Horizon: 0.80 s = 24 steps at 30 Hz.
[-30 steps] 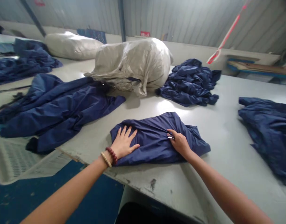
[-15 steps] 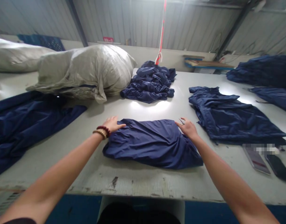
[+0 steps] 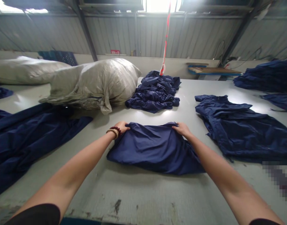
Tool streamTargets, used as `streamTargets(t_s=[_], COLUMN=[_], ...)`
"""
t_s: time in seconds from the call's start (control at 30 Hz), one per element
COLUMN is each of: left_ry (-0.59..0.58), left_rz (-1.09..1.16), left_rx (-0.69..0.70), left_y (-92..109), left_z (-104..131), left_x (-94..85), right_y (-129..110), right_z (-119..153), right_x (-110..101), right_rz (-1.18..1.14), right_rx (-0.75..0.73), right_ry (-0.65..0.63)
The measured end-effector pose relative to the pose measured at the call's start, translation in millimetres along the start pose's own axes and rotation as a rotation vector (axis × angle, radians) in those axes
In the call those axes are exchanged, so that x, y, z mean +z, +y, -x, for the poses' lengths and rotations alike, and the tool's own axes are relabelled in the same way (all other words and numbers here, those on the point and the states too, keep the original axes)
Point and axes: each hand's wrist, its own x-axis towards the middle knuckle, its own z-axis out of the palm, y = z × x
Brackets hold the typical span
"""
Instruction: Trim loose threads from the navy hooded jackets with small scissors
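A folded navy blue garment (image 3: 155, 150) lies in front of me, its far edge lifted a little between my hands. At its far left corner, my left hand (image 3: 122, 127) is closed on the fabric, thumb on top; two beaded bracelets circle that wrist. My right hand (image 3: 181, 128) grips the far right corner in the same way. The cloth sags between the two grips, and its near edge rests on the table (image 3: 138, 190). My fingers beneath the fabric are hidden.
Large grey-white sacks (image 3: 92, 82) stand at the back left. A crumpled navy pile (image 3: 155, 90) lies beyond the garment. More navy garments lie at left (image 3: 37, 137) and right (image 3: 246, 128). A red-and-white cord (image 3: 166, 40) hangs above the pile. A blurred patch covers the right edge.
Both hands have gone from resting at the garment's far corners with fingers apart to gripping them. The garment's far edge has risen slightly. The camera view has tilted upward.
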Motion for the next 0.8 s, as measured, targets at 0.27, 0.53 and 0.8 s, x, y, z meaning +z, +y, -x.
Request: streamTargets(t_s=[0.27,0.53,0.8], left_ry=[0.580,0.027,-0.102], left_rz=[-0.009,-0.009,0.216], left_rx=[0.254,0.527,0.354], left_y=[14,-47,-35], left_z=[1,165,218], left_x=[-98.1,11.4,33.6], right_y=[-37,61,82], right_z=[-15,152,229], right_x=[-92,-13,0], right_rz=[-0.149,-0.328,-0.386], right_rx=[-0.158,-0.210,-0.126], right_ry=[0.475,0.154,0.035])
